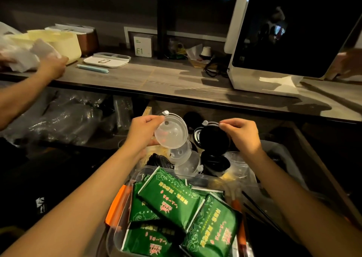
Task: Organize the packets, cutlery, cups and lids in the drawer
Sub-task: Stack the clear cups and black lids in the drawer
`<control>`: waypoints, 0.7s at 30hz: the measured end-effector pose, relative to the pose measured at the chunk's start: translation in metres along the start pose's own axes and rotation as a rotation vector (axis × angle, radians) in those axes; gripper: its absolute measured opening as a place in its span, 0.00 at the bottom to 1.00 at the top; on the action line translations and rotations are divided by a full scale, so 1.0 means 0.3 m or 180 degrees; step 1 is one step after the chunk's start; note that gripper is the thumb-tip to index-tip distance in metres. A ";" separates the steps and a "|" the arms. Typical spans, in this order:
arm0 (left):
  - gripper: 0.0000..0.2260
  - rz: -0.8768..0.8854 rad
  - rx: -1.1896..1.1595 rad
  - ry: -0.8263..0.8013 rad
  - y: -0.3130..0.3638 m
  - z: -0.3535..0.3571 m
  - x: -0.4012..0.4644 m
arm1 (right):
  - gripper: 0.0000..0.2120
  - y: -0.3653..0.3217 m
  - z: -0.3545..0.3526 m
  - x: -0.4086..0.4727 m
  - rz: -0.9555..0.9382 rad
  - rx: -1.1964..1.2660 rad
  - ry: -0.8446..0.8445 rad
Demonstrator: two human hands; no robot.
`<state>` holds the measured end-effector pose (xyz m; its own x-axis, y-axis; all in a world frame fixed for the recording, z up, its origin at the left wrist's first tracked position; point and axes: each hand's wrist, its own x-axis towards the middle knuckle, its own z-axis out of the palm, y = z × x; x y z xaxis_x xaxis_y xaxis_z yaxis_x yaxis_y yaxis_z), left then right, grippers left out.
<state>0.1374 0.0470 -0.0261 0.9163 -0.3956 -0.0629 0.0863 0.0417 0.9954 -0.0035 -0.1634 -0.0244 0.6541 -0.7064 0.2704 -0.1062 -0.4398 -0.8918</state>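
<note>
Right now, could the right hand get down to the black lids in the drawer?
Probably not yet. The right hand hangs right above the black lids with nothing between them, but its fingers pinch the tab of a clear lid. It would likely have to put that down first.

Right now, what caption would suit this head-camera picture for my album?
Left hand holds a clear lid, right hand pinches another lid's tab, above green packets.

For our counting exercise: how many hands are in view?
4: left hand, right hand over the drawer, both holding lids; third hand at the counter's left; fourth hand far right.
</note>
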 end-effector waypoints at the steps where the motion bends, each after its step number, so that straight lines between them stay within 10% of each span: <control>1: 0.05 -0.0055 -0.0034 0.0027 0.008 0.002 -0.006 | 0.02 0.001 -0.001 -0.016 0.0058 0.0014 0.0003; 11: 0.03 -0.0546 -0.0656 0.0023 0.068 0.025 -0.059 | 0.04 0.049 -0.002 -0.099 0.1109 0.0845 0.0143; 21: 0.05 0.0361 0.0238 -0.0296 -0.022 0.143 -0.172 | 0.09 -0.089 0.092 -0.235 0.0486 0.0905 -0.0703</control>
<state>0.0729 0.0278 -0.0264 0.8780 -0.4757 0.0536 -0.0481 0.0238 0.9986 -0.0262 -0.0865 -0.0296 0.7957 -0.6017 0.0699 -0.0233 -0.1457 -0.9891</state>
